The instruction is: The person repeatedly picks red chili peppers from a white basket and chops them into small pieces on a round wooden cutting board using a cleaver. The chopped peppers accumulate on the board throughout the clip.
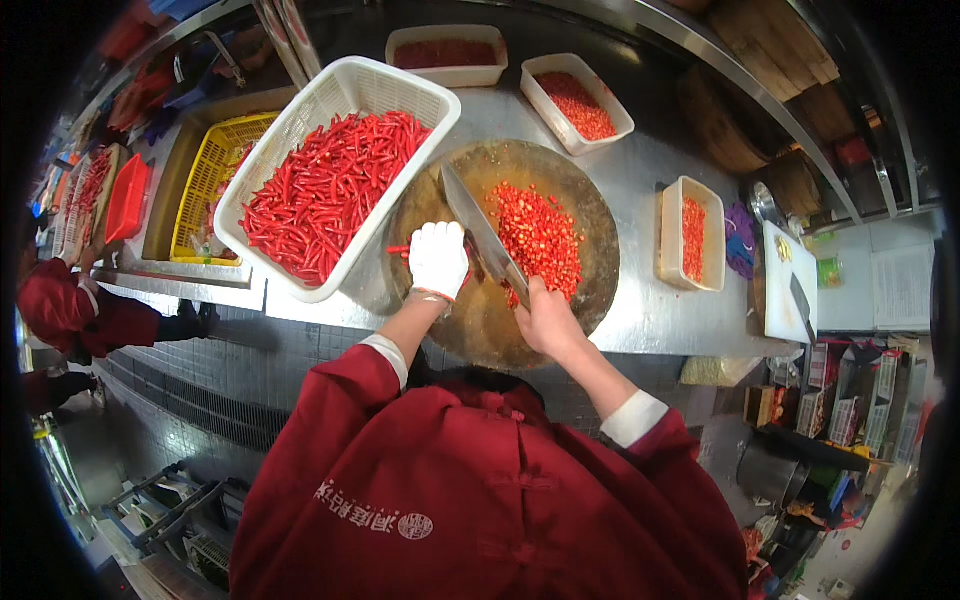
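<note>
My right hand (pixel 551 319) grips the handle of a broad cleaver (pixel 480 225), whose blade slants up and left across a round wooden chopping block (pixel 592 225). In a white glove, my left hand (pixel 439 259) is curled over whole red chillies (pixel 397 250) to the left of the blade; their ends poke out beside the fingers. Most of what lies under that hand is hidden. Right of the blade spreads a heap of chopped red chillies (pixel 540 240). A white plastic basket (pixel 259 255) full of whole red chillies (pixel 337 187) stands left of the block.
Chopped chillies fill white tubs at the back (pixel 450 75), at the back right (pixel 577 142) and at the right (pixel 667 255). A white cutting board (pixel 780 300) carries another knife (pixel 801 300). Left are a sink with a yellow crate (pixel 202 165) and another person (pixel 60 307).
</note>
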The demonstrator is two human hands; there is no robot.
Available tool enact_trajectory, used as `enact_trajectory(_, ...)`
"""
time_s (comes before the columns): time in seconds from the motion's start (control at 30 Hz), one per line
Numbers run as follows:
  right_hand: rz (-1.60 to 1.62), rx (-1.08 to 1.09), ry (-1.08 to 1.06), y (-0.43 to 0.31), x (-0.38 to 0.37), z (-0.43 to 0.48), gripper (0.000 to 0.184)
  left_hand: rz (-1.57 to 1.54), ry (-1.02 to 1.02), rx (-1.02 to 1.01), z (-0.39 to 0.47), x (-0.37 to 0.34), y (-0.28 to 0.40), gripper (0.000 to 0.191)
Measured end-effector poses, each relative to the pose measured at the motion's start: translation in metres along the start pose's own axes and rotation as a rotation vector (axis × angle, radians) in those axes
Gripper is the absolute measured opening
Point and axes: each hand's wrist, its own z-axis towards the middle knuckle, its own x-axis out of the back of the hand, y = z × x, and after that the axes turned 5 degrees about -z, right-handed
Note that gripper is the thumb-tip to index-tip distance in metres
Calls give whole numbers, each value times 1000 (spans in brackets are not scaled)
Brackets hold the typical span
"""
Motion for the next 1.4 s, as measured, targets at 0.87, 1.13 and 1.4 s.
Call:
enact_trajectory(0.87, 1, -9, -102, 8, 16, -17, 30, 58, -60, 24, 5, 6, 3, 5)
enact_trajectory(1.13, 52, -6, 32, 26, -42, -22, 34, 68, -36, -30, 5, 4, 0, 5)
enact_trajectory(1.4, 189, 45, -13, 36, -30, -26, 33, 71, -7, 11, 1, 11, -15, 6)
